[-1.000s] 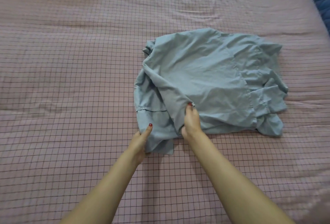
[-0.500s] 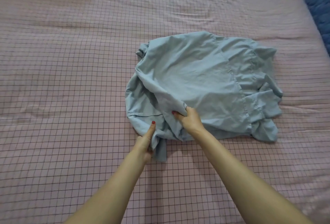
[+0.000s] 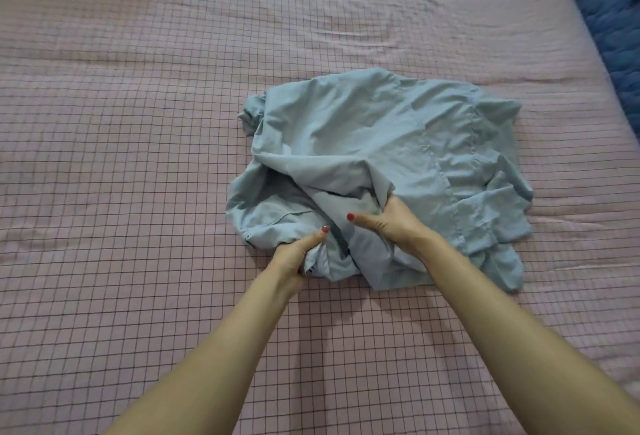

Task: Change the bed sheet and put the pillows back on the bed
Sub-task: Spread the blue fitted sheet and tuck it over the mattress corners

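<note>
I count one light-blue sheet (image 3: 374, 171), bunched mid-bed on one pink checked mattress cover (image 3: 138, 192). Two hands: left hand (image 3: 294, 256) grips the bundle's near edge; right hand (image 3: 389, 221) pinches a fold just beside it.

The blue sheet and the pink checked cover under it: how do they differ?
The blue sheet is plain light blue; the pink checked cover carries a dark grid. The blue sheet lies bunched in a crumpled heap; the pink checked cover is spread nearly flat across the bed. The left hand and right hand grip the blue sheet, not the cover. Both are soft, wrinkled fabric.
</note>
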